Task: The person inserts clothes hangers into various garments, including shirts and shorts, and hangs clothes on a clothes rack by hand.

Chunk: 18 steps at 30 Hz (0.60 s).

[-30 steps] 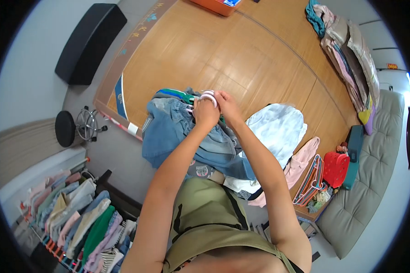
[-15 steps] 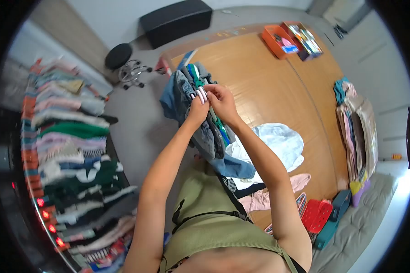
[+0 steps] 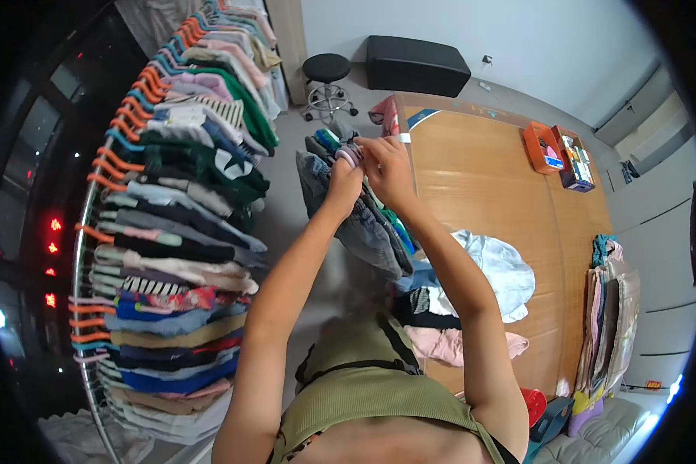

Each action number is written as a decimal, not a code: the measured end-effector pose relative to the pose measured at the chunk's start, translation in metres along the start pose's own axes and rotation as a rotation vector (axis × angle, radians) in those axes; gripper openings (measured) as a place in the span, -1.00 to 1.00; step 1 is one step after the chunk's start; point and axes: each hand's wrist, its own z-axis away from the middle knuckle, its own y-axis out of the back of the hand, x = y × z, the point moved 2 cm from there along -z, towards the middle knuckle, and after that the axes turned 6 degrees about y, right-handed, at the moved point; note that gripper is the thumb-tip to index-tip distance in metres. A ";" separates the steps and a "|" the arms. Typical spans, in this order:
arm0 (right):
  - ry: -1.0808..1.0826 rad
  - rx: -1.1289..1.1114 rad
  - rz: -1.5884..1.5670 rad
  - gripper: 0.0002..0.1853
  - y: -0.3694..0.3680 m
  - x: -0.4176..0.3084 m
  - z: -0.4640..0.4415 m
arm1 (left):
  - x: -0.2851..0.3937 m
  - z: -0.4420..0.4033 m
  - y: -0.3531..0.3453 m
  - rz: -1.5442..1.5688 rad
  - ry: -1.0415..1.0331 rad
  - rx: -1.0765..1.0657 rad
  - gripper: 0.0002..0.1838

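Clock directions run from the two hands, twelve being the top of the view.

1. A metal clothes rail (image 3: pixel 80 255), packed with garments on mostly orange hangers (image 3: pixel 107 185), curves from eleven down to eight o'clock. The garments' right-hand ends mark the near limit on that side.
2. Bare grey floor (image 3: pixel 282 205) makes a narrow open lane between those garments and the held bundle.
3. A black round stool (image 3: pixel 326 68) stands between eleven and twelve, well apart from the hands.
4. The left hand (image 3: pixel 346 185) is closed around pale lilac hanger hooks (image 3: pixel 349 157), gathered tightly together.
5. Below the hooks hangs a bundle of clothes (image 3: pixel 367 240), largely grey-blue denim with green and bright blue showing. Its long axis slants from eleven to five o'clock, just beside the mat's left edge; whether its lower end touches anything cannot be told.
6. The right hand (image 3: pixel 389 170) is beside the hooks, fingers bent and close together; whether it grips one cannot be told.
7. A black bench (image 3: pixel 417 66) sits at one o'clock.
8. The tan mat (image 3: pixel 495 182) has its left edge right by the right hand and a broad bare stretch at three. A pale blue garment (image 3: pixel 496 271) lies at four, a pink one (image 3: pixel 448 346) at five.
9. An orange bin (image 3: pixel 532 151) stands on the mat's far part at three.
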 end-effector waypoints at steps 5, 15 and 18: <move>-0.007 0.001 -0.105 -0.80 -0.028 -0.068 0.028 | 0.005 0.073 0.042 0.127 -0.060 0.047 -0.92; 0.144 -0.209 -0.369 -0.84 -0.032 -0.180 0.067 | 0.008 0.218 0.081 0.200 -0.173 0.381 -0.82; 0.171 -0.242 -0.489 -0.85 -0.023 -0.215 0.091 | 0.007 0.278 0.076 0.173 -0.183 0.471 -0.78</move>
